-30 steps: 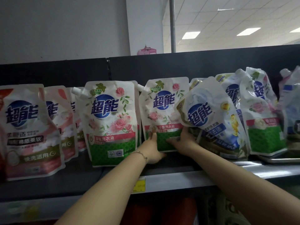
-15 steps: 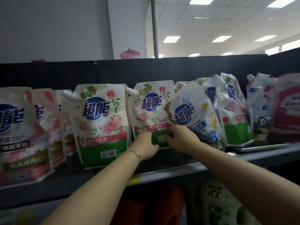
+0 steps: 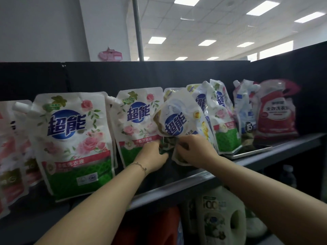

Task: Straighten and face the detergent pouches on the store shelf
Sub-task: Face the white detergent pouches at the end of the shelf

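Backdrop: dark store shelf (image 3: 177, 176) with a black back panel (image 3: 123, 75) behind it and lit ceiling panels beyond.
Pouch in hand: the tilted pouch (image 3: 178, 117) is white and blue with yellow flowers. It slumps to the left in the middle of the row, its top overlapping the middle rose pouch (image 3: 138, 121), and its base sits low between the two hands.
Right hand: the right hand (image 3: 192, 151) grips the tilted pouch's crumpled lower corner, fingers curled round it.
Left hand: the left hand (image 3: 154, 154), with a thin bracelet (image 3: 140, 165) at the wrist, has its fingers tucked in where the middle rose pouch's lower corner meets the tilted pouch's base. I cannot tell which of the two it pinches.
Done: the front rose pouch (image 3: 74, 138) stands upright with its label forward, near the shelf's front edge. The middle rose pouch also faces out, set further back.
Left to do: the tilted pouch is not yet upright. Just right of it the leaning pouches (image 3: 221, 117) are turned half sideways above a metal tray (image 3: 251, 151). At the far left the pink pouches (image 3: 14, 147) overlap at an angle.
Progress: I'd call it partway — two faced, several waiting.
Further right: the red pouch (image 3: 276, 112) faces out, though it is blurred.
Below: jugs (image 3: 217, 214) stand on the lower level.
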### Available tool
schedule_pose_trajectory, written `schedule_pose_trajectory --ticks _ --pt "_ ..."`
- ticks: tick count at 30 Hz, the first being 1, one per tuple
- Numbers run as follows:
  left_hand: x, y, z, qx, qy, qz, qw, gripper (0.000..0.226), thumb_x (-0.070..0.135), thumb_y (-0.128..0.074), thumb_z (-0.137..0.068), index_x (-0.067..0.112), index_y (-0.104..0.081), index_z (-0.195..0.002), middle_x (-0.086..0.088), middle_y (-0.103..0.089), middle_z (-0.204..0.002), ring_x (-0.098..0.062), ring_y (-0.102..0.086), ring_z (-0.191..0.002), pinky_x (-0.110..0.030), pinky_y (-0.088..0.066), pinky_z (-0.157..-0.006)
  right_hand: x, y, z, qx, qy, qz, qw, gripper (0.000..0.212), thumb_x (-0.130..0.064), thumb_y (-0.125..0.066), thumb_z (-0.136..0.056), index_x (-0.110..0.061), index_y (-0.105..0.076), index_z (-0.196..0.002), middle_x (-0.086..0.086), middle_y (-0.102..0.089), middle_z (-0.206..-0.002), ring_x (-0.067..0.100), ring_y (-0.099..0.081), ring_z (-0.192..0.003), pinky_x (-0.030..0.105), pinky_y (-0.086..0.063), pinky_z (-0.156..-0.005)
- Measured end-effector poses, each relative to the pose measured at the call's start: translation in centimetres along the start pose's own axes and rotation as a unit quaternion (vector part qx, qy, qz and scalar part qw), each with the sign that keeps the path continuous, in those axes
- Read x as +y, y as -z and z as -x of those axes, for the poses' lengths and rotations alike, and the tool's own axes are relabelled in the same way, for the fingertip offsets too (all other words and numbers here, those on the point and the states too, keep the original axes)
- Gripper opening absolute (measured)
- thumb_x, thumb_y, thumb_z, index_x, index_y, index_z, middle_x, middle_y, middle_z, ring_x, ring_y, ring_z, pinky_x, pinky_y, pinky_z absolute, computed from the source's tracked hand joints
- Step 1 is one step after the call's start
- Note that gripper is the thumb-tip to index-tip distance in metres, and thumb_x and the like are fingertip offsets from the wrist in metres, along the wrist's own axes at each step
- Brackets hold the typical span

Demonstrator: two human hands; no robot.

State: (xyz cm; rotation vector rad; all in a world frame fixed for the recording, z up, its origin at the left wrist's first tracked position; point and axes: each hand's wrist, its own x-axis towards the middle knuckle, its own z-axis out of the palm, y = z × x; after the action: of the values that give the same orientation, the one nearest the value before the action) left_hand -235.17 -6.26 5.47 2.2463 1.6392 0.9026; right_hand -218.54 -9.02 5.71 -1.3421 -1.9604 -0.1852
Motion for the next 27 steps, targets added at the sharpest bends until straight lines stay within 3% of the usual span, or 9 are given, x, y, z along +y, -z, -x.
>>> schedule_pose_trajectory --ticks 4,11,17,21,24,27 --pt "1.2 -1.1 -0.3 0.03 -0.021 -0.001 0.999 0.021 0.027 -0.062 -0.086 0.018 -0.063 -0.105 -0.002 -0.065 -0.104 -0.02 -0.061 -0.094 -0.038 -0.053 -0.086 1.2 0.6 0.6 0.04 0.003 -0.009 0.999 0.027 -0.021 -0.056 -0.089 -0.009 -0.057 -0.065 0.004 -0.055 -0.061 0.022 -0.048 -0.058 0.03 -0.033 -0.052" --pt "4.1 -1.8 -0.6 0.072 -0.019 -0.047 0.996 0.014 0.033 -0.06 -0.086 0.021 -0.065 -0.081 0.002 -0.066 -0.084 -0.018 -0.063 -0.079 -0.04 -0.056 -0.077 3.8 1.7 0.0 0.064 0.048 0.014 0.997 0.033 -0.029 -0.058 -0.088 -0.018 -0.047 -0.058 -0.003 -0.043 -0.053 0.021 -0.042 -0.052 0.027 -0.031 -0.051" --pt "7.3 -1.1 0.0 0.178 -0.014 -0.084 0.98 0.019 0.028 -0.058 -0.089 0.021 -0.059 -0.072 0.002 -0.061 -0.073 -0.017 -0.06 -0.072 -0.032 -0.053 -0.067 6.1 3.8 -1.7 0.064 0.08 0.017 0.995 0.033 -0.03 -0.054 -0.089 -0.011 -0.055 -0.061 0.001 -0.049 -0.054 0.022 -0.048 -0.053 0.027 -0.035 -0.05" --pt "10.1 -1.3 0.2 0.239 -0.013 -0.097 0.966 0.02 0.028 -0.056 -0.091 0.02 -0.057 -0.072 0.002 -0.059 -0.068 -0.015 -0.057 -0.065 -0.026 -0.044 -0.057 8.7 4.6 -2.4 0.057 0.073 0.012 0.996 0.034 -0.029 -0.051 -0.09 -0.013 -0.05 -0.06 0.001 -0.048 -0.055 0.021 -0.047 -0.054 0.028 -0.037 -0.052" --pt "12.1 -2.4 -0.1 0.261 -0.008 -0.107 0.959 0.024 0.028 -0.055 -0.09 0.023 -0.051 -0.067 0.003 -0.056 -0.065 -0.017 -0.055 -0.064 -0.025 -0.037 -0.055 11.3 5.0 -2.3 0.044 0.077 0.008 0.996 0.033 -0.029 -0.05 -0.091 -0.01 -0.054 -0.064 0.004 -0.055 -0.061 0.022 -0.052 -0.058 0.031 -0.046 -0.056" --pt "14.3 -4.0 -1.1 0.251 -0.02 -0.096 0.963 0.022 0.027 -0.054 -0.09 0.022 -0.052 -0.07 0.007 -0.056 -0.065 -0.016 -0.056 -0.066 -0.027 -0.044 -0.057 14.0 5.7 -2.7 0.046 0.082 0.016 0.995 0.032 -0.03 -0.05 -0.093 -0.013 -0.053 -0.067 0.0 -0.055 -0.063 0.02 -0.055 -0.059 0.032 -0.049 -0.059"
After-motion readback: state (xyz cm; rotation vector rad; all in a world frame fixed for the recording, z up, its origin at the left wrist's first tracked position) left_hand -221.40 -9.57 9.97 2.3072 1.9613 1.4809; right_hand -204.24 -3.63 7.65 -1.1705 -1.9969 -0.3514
